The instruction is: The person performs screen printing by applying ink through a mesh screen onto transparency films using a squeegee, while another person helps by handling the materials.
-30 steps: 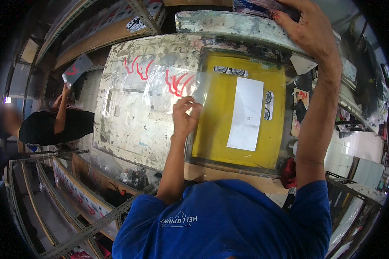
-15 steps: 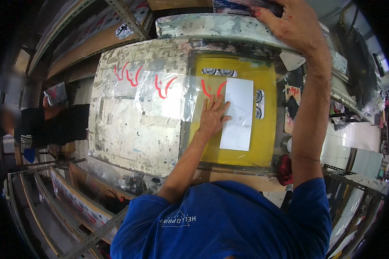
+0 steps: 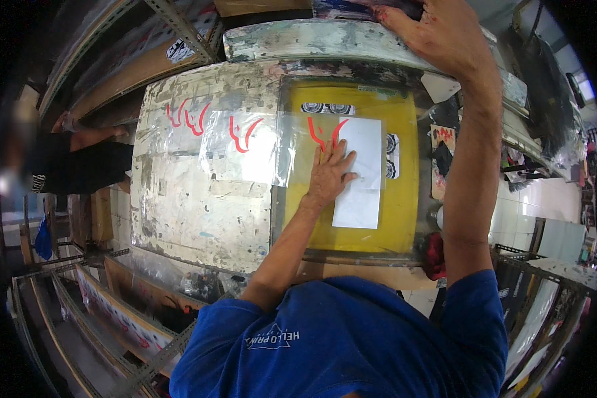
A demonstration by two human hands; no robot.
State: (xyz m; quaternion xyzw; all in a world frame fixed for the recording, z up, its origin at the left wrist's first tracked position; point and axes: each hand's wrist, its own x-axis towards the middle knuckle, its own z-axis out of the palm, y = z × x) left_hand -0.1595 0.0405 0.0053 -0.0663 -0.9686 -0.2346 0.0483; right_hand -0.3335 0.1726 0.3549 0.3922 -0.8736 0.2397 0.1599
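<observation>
My left hand (image 3: 330, 176) lies flat with fingers apart on a clear plastic sheet (image 3: 292, 142) and a white paper (image 3: 356, 209). A red curved print on the sheet shows just beyond my fingertips. Beneath them is a yellow mesh panel (image 3: 396, 225) in a dark frame. At the far edge my right hand (image 3: 438, 40) is stretched past a paint-stained pale bar (image 3: 312, 40). Its thumb points left, with red stains on it. The other fingers are cut off by the picture's upper edge, so any hold is hidden.
More red-printed clear sheets (image 3: 239, 159) overlap on the stained white board (image 3: 199, 219) to the left. Black-and-white printed strips (image 3: 393, 156) show at the panel's right and far sides. A co-worker's arm (image 3: 99, 137) is at far left. Metal racks (image 3: 79, 312) stand near left.
The whole view has shifted slightly. My left hand stays on the sheet and paper. The co-worker has moved, and the red-marked clear piece near that person's hand no longer shows.
</observation>
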